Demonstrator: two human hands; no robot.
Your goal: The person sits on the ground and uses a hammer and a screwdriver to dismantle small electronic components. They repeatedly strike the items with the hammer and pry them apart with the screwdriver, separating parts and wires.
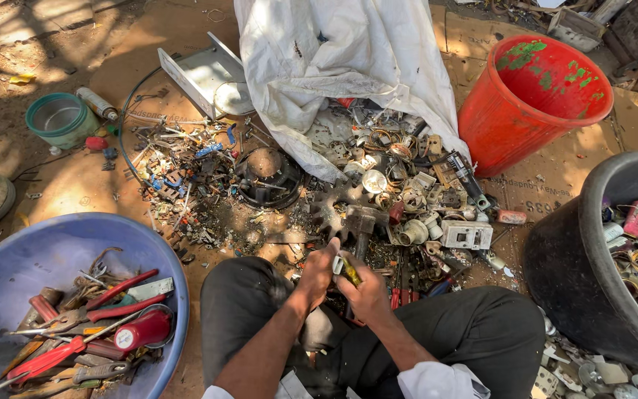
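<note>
My left hand (pixel 317 275) and my right hand (pixel 367 292) meet over my lap, both closed on a small scrap part (pixel 346 267) with a white end and a yellowish metal piece. I sit with knees apart in dark trousers. Just beyond my hands lies a heap of scrap (pixel 378 185): sockets, coils, a dark gear wheel (pixel 334 210), a white switch box (pixel 467 234) and a round black speaker (pixel 269 177).
A blue basin (pixel 9 258) at lower left holds red-handled pliers and screwdrivers. A red bucket (pixel 529 103) stands at upper right, a black tub (pixel 570 258) with copper wire at right. A white sack (pixel 341 66) spills the scrap. A green bowl (pixel 59 118) sits at left.
</note>
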